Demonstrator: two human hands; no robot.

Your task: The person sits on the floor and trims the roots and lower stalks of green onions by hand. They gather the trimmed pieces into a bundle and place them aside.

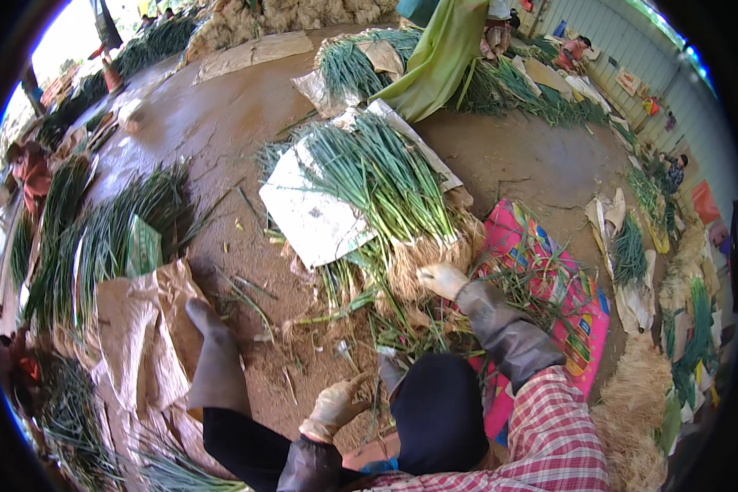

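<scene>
In a whitish glove, my right hand (444, 280) reaches out to the root ends of a big pile of green onions (381, 178); its fingers touch the stringy tan roots (412, 267), and whether they grip any cannot be told. The onions lie fanned out on white woven sacks (313, 203), leaves pointing away from me. My left hand (338, 403), also gloved, hovers over the muddy ground near my knees with thumb and fingers apart and nothing between them. Loose onion stalks and leaf scraps (406, 332) lie between the pile and my boots.
A pink printed mat (581, 344) with scraps lies at right, beside a long heap of cut roots (633, 412). More onions (111, 234) and a brown sack (147, 332) lie at left. A green cloth (436, 67) hangs beyond the pile. Several people sit farther off.
</scene>
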